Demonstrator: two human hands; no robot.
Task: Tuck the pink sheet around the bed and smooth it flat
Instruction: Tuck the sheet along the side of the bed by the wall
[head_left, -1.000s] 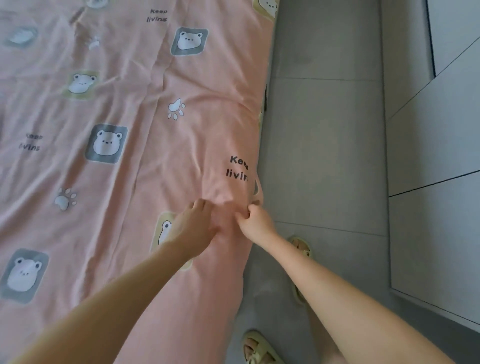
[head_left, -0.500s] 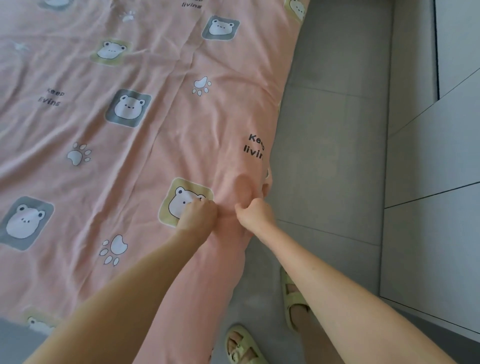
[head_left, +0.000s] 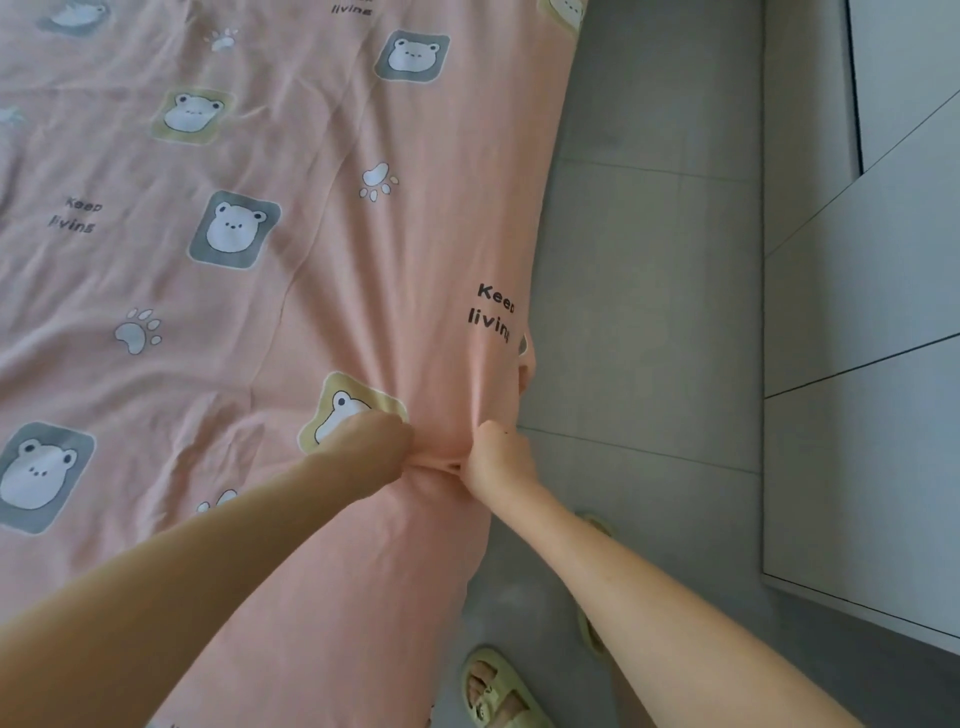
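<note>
The pink sheet (head_left: 291, 291), printed with bear squares, paw marks and "Keep living" lettering, covers the bed across the left and middle of the view. Its right edge hangs down beside the grey floor. My left hand (head_left: 371, 447) grips a bunch of the fabric near the bed's right edge, next to a yellow bear square. My right hand (head_left: 496, 457) grips the same bunch a little to the right. Creases fan out from the gathered cloth between both hands toward the far side. The mattress under the sheet is hidden.
Grey tiled floor (head_left: 644, 291) runs along the bed's right side. White cabinet fronts (head_left: 862, 415) stand at the far right. My feet in pale green sandals (head_left: 498, 691) are on the floor close to the bed edge.
Both hands kept their hold and drew the sheet toward me; the bear and paw prints slid nearer, and the fabric bunched more tightly between the hands.
</note>
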